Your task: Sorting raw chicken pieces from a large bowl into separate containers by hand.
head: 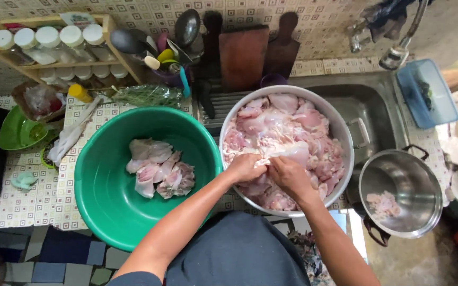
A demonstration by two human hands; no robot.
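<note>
- Head view: the large metal bowl (345, 139) full of raw chicken pieces (284, 124) serves as the landmark; it sits partly over the sink (377, 100).
- The left hand (246, 167) is inside this bowl at its near side, its grip closed on a pale piece of chicken (287, 151).
- The right hand (288, 176) is just beside the left, touching it, its grip pinched on the same piece.
- Left of the metal bowl and touching its rim stands a green basin (102, 206) on the tiled worktop (38, 196); a few chicken cuts (160, 168) lie in its middle.
- Right of the metal bowl, near it, a steel pot (414, 212) with dark handles holds a small heap of scraps (381, 204).
- Behind the metal bowl, two wooden cutting boards (244, 55) lean against the tiled wall.
- Behind and to the left, a holder of spoons and utensils (170, 45) stands next to a wooden rack of white-capped jars (54, 47).
- Behind and to the right, a tap (398, 53) hangs over the sink, with a blue plastic box (428, 92) beside it.
- Far left of the bowl, a small green dish (17, 132) rests on the worktop.
</note>
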